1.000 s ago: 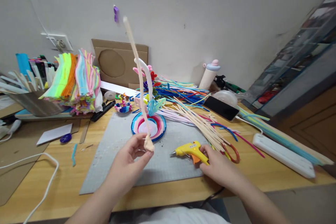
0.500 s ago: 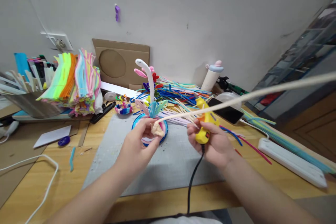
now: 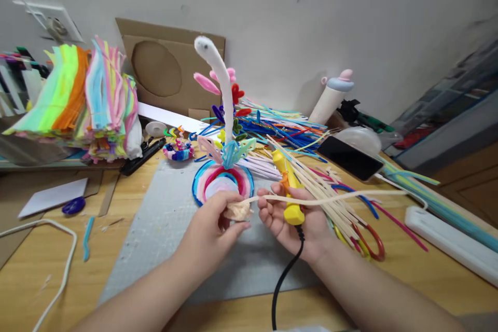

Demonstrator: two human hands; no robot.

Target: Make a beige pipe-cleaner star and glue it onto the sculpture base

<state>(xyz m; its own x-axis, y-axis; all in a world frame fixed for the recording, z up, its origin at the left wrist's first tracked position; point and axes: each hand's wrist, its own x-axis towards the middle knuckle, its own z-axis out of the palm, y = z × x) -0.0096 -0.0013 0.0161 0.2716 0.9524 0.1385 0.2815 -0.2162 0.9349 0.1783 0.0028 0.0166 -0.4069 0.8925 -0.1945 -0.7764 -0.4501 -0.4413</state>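
Observation:
Between its thumb and fingers, my left hand (image 3: 213,233) grips a small coiled beige pipe-cleaner piece (image 3: 239,211). A long cream pipe cleaner (image 3: 350,197) runs from that piece to the right, passing across my right hand. My right hand (image 3: 299,223), palm up with fingers curled, holds a yellow hot glue gun (image 3: 294,213) whose black cord hangs downward. Just beyond my left hand stands a round pipe-cleaner base (image 3: 199,179) in blue, pink and white rings. Rising behind it are a butterfly-like blue-green shape (image 3: 232,154) and a white curved stem (image 3: 225,88).
A grey mat (image 3: 151,238) lies under my hands. Bundled pipe cleaners (image 3: 103,93) stand at the left, and loose ones (image 3: 272,127) are heaped behind. To the right are a phone (image 3: 350,158), a white power strip (image 3: 447,236) and a white bottle (image 3: 330,96). Cut cardboard (image 3: 187,52) leans on the wall.
The long cream pipe cleaner has swung down, from slanting upward to nearly level across my right hand. The right hand has turned more palm up with the glue gun. The view has tilted downward.

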